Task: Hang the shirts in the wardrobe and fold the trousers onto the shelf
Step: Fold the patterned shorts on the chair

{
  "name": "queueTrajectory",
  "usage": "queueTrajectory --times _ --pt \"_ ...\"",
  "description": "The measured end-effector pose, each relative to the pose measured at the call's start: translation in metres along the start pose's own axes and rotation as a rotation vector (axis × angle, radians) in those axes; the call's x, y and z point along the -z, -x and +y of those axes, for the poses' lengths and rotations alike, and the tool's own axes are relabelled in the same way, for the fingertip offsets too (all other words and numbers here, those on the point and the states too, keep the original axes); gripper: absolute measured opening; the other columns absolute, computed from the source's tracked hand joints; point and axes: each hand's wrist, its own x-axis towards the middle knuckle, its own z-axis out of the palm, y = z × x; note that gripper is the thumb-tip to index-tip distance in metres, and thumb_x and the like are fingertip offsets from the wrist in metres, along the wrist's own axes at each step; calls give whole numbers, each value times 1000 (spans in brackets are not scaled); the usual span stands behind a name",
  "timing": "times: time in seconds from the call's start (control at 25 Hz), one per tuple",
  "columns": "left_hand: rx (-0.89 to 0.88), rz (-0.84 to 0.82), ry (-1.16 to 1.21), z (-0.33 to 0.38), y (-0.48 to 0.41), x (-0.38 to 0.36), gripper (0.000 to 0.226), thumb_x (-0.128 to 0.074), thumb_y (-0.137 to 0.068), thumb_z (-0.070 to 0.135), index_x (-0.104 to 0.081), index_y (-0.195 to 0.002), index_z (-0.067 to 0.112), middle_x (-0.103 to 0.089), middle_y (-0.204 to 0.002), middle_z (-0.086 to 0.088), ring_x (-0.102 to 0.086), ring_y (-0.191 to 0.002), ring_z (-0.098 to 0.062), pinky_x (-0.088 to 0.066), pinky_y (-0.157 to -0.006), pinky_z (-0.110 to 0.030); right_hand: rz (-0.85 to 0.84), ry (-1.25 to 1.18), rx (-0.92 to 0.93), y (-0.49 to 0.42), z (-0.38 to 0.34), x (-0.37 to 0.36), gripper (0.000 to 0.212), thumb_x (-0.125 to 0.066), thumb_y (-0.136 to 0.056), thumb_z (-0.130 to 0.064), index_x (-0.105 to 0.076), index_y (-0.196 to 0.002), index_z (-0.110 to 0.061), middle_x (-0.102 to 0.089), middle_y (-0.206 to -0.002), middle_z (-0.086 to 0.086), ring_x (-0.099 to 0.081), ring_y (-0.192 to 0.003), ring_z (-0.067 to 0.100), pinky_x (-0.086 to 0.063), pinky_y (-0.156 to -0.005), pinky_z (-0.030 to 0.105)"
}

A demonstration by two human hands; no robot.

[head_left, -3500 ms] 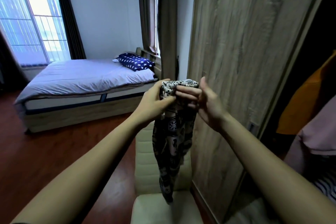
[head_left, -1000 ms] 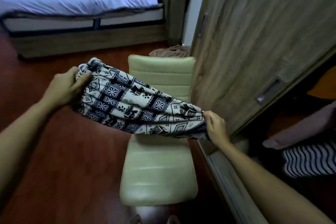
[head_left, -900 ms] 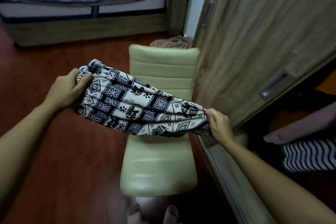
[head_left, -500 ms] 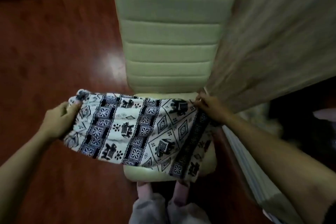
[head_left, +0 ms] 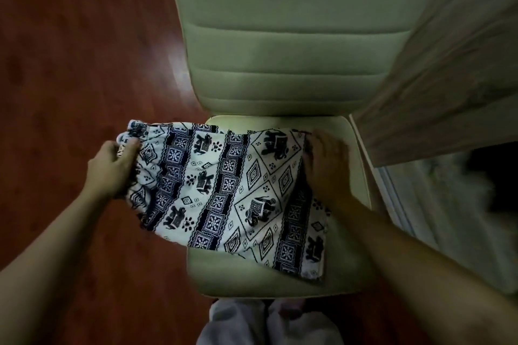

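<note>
White trousers with a dark blue elephant print (head_left: 229, 193) lie spread across the seat of a pale green chair (head_left: 280, 283), folded to a short wide panel. Their left end hangs off the seat over the floor. My left hand (head_left: 113, 169) grips that bunched left end. My right hand (head_left: 325, 165) holds the right edge of the trousers down on the seat, fingers curled over the cloth. The wardrobe's wooden sliding door (head_left: 448, 64) stands right of the chair.
The chair's ribbed backrest (head_left: 294, 36) rises straight ahead. Dark red wooden floor (head_left: 70, 78) lies to the left. The wardrobe's bottom track (head_left: 398, 204) runs along the right, with a dim open compartment beyond. My legs in light trousers (head_left: 266, 322) show at the bottom edge.
The trousers went from held stretched in the air above the chair to laid down on its seat. My view tilted down and closer; both hands kept their hold.
</note>
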Motion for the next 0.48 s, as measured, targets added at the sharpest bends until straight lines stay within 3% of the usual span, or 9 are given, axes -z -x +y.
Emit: queueTrajectory --times 0.12,0.2,0.36,0.48 --pt "-21 21 7 29 26 -3 61 -54 -75 67 -54 -111 18 -65 -103 -12 -64 -86 -30 -55 -77 -46 -211 -43 10 62 -17 -8 54 -24 -97 -41 -37 -137 -7 -31 -151 13 -20 -140 23 -8 -114 41" --pt "-45 37 -51 54 57 -17 59 -60 -69 53 -52 -119 22 -67 -108 -11 -63 -95 -31 -53 -85 -45 -295 -33 -66 75 -12 -13 60 -24 -95 -43 -27 -145 -9 -15 -156 10 -10 -143 21 -4 -116 42" --pt "-310 101 -401 88 126 -94 50 -63 -83 36 -41 -123 16 -62 -105 -9 -59 -87 -29 -49 -68 -36 -365 -19 -150 88 2 -16 70 -2 -94 -52 -14 -147 -7 -6 -155 9 1 -143 14 7 -115 32" --pt "-338 -56 -363 84 148 -158 55 -57 -89 32 -37 -134 7 -50 -120 -11 -53 -105 -25 -50 -83 -33 -461 -42 -86 92 17 -21 77 17 -85 -59 1 -144 -11 7 -153 4 10 -142 14 8 -115 31"
